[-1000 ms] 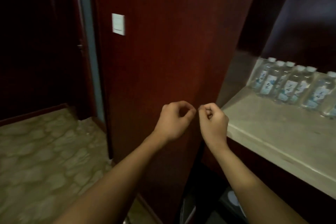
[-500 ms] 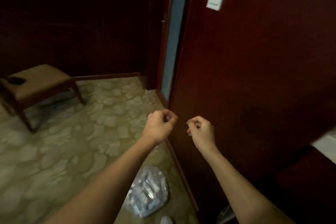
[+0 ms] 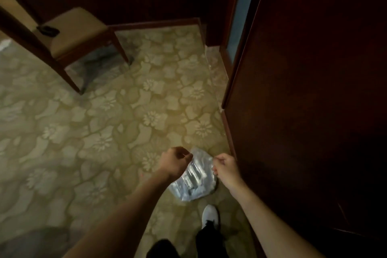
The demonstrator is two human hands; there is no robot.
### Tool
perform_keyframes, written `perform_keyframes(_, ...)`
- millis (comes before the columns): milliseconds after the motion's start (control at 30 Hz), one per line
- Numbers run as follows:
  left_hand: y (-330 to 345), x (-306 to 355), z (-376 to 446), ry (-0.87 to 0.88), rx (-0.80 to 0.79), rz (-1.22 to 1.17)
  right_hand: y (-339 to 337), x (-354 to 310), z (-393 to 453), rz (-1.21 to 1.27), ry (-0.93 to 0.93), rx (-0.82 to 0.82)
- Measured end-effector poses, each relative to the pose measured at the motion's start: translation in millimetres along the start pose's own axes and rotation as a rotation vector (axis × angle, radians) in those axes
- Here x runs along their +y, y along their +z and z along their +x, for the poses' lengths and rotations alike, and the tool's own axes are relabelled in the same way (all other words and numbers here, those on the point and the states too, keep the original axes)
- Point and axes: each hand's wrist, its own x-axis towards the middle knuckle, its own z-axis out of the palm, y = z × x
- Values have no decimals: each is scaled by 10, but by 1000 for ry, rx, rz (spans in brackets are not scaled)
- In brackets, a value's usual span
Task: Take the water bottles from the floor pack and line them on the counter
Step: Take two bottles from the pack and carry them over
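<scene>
On the patterned carpet (image 3: 94,123), beside the dark wooden panel (image 3: 303,100), I see the plastic-wrapped floor pack (image 3: 193,180) lying just ahead of a white shoe (image 3: 210,217). The tabletop is out of view, so I cannot tell how many bottles stand there; I judge at least this pack's bottles remain to be moved. My left hand (image 3: 173,163) and right hand (image 3: 225,168) hang above the pack, one to each side, fingers curled, each grip closed on nothing and apart from the wrap.
</scene>
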Motion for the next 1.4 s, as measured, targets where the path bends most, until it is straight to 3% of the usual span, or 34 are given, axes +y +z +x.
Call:
perform_keyframes(200,436,-614,500,-83,-113,192,453,704,427,-41,176,-131)
perform_keyframes(433,937,-1507,1403,-202,-141,87,1237,1694,1309,-144,319,-245)
perform_keyframes(700,1502,-2445,2550,-166,-294,89,2131,2705,2563,-124,402,-211)
perform_keyframes(867,1611,-2982,3177,-130,-369,158,2521,3091,3243,-52,475,-76)
perform_keyframes(967,1652,-3033,3488,-50,-530,344,2652,3236,3577,-221,500,50)
perform_keyframes(1100,1680,-2926,3705,107,-541,413,2827,3454,3694,-445,443,146)
perform_keyframes(1167,1697,-2940,3692,127,-532,414,2834,3559,3770,-589,388,119)
perform_keyframes(1400,1830,-3041,3650,125,-547,434,2496,3723,3993,-537,444,-20)
